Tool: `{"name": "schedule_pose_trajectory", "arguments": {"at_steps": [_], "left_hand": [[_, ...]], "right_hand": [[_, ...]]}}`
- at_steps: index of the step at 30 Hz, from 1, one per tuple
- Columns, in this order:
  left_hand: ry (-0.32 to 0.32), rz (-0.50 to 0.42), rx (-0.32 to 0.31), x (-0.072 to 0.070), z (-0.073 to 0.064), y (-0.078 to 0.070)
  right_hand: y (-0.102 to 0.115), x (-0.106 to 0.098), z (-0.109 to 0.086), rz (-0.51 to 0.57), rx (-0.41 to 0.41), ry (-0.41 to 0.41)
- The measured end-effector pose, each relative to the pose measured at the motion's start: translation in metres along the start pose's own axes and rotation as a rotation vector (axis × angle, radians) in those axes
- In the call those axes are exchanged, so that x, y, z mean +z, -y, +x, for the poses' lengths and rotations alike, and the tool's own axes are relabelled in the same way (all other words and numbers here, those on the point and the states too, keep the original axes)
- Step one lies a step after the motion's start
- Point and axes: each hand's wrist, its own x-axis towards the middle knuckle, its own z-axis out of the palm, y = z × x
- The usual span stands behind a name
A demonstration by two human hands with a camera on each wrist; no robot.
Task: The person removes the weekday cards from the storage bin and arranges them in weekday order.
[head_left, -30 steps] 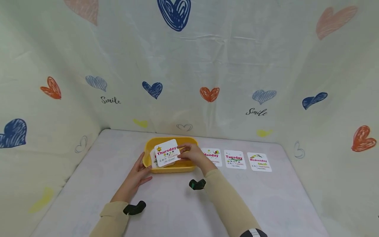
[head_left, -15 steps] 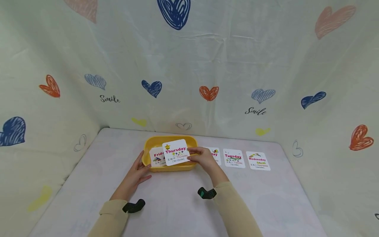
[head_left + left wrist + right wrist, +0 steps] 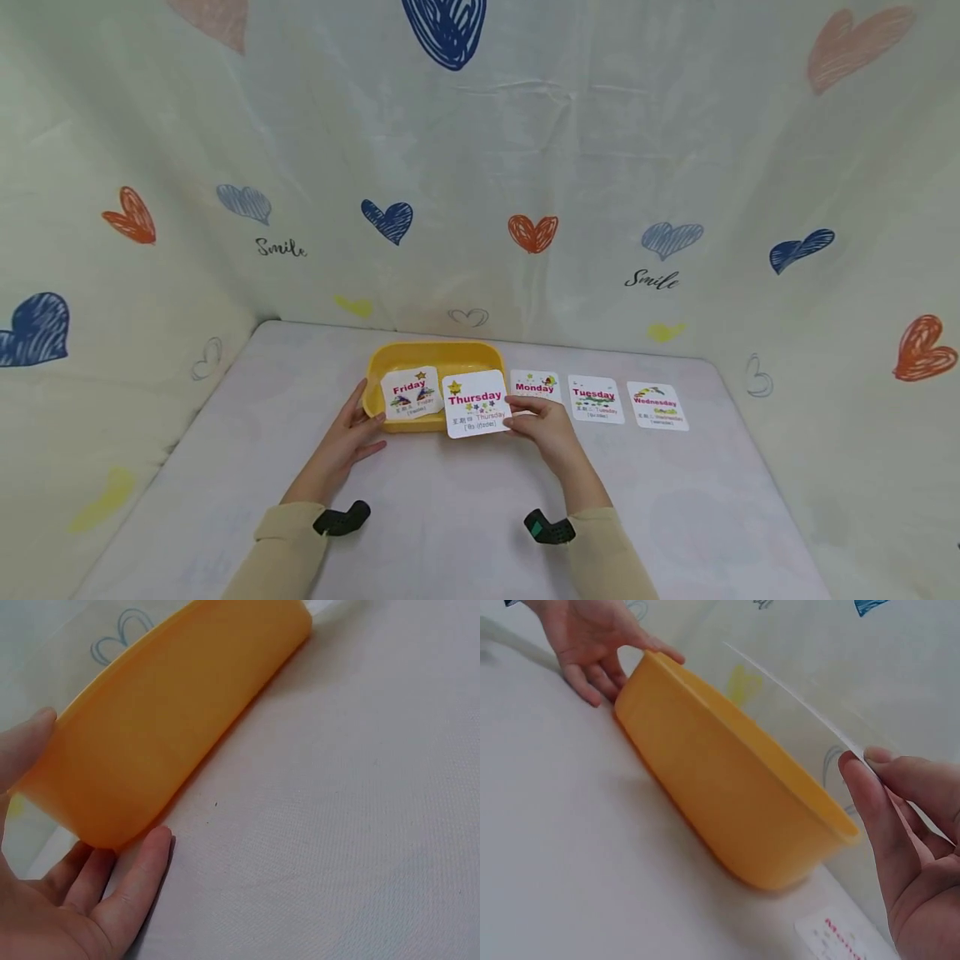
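Note:
My right hand (image 3: 553,435) pinches the right edge of a white Thursday card (image 3: 474,407) between thumb and fingers. The card is held up over the front right of a yellow plastic basin (image 3: 450,348); in the right wrist view it appears as a thin edge-on sheet (image 3: 795,695) above the rim. My left hand (image 3: 343,439) holds the basin's left end, thumb at the rim and fingers low against the outside, as the left wrist view shows. A Friday card (image 3: 412,393) lies inside the basin.
To the right of the basin, Monday (image 3: 535,384), Tuesday (image 3: 596,400) and Wednesday (image 3: 657,407) cards lie in a row on the white-covered table (image 3: 435,517). Behind it hangs a pale curtain (image 3: 465,150) printed with hearts.
The Thursday card has moved right and toward the front in my right hand, off the Friday card, which now shows fully. My left hand has stayed at the basin.

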Motion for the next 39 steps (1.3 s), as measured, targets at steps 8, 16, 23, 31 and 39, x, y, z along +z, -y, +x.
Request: {"name": "schedule_pose_trajectory", "arguments": {"at_steps": [8,16,23,31,39], "left_hand": [[0.004,-0.012,0.007,0.001,0.0,-0.001],[-0.01,-0.01,-0.004,0.003,0.0,-0.001],[-0.018,-0.001,-0.007,0.002,0.002,0.001],[-0.021,-0.005,-0.018,0.004,0.003,0.002],[-0.019,-0.009,-0.014,0.0,0.004,0.001]], "right_hand": [[-0.015,-0.022,-0.025,-0.003,-0.014,-0.058],[-0.033,-0.033,-0.051,0.045,0.053,-0.122],[-0.041,-0.043,-0.061,0.073,0.061,-0.171],[-0.05,-0.064,-0.07,0.077,0.056,-0.25],[-0.059,-0.08,-0.067,0.047,0.08,-0.285]]}}
